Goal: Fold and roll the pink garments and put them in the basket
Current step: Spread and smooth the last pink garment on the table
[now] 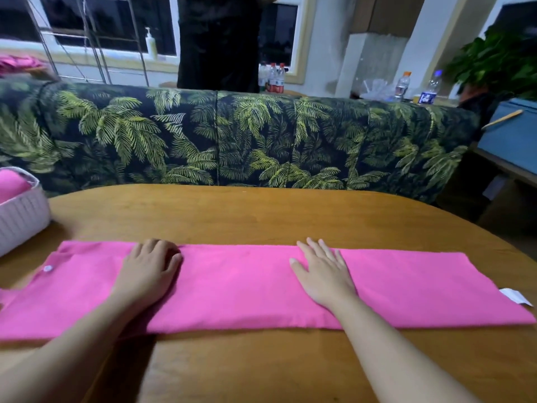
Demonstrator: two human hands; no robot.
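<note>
A pink garment [247,289] lies folded into a long flat strip across the wooden table [261,216], with a white button near its left end and a white label at its right end. My left hand [149,269] rests palm down on the strip left of the middle, its fingertips bent over the far edge. My right hand [322,271] lies flat on the strip right of the middle, fingers straight. A pale ribbed basket [20,222] stands at the table's left edge with pink cloth [11,184] inside it.
A sofa [232,135] with a palm-leaf cover runs behind the table. A person in dark clothes [218,42] stands behind it. More pink cloth [20,64] lies at the far left. Bottles [274,78] and a plant [499,59] stand further back.
</note>
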